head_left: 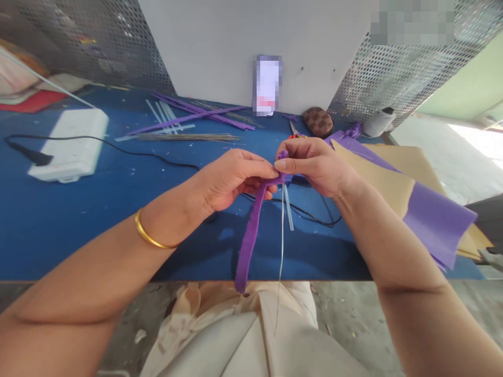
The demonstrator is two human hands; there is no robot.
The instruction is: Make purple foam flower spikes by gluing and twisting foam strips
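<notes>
Between my two hands, over the front part of the blue table, is a purple paper strip point(250, 238). My left hand point(245, 175) pinches it, and its long end hangs down past the table edge. The fingers of my right hand point(304, 162) close on the small gathered purple top of the strip, touching my left fingertips. A thin pale wire point(282, 230) drops from that gathered spot toward my lap. Just behind the wire lies a narrow translucent stick point(288, 208). My fingers hide how the wire and strip are joined.
Scissors point(294, 130) and a brown checkered pouch point(318, 121) lie behind my right hand. Purple strips point(204, 114) and thin wires point(188, 137) are at the back. A white power strip point(73, 144) with a black cable point(137, 150) sits left; purple sheets point(436, 222) and brown paper point(377, 183) lie right.
</notes>
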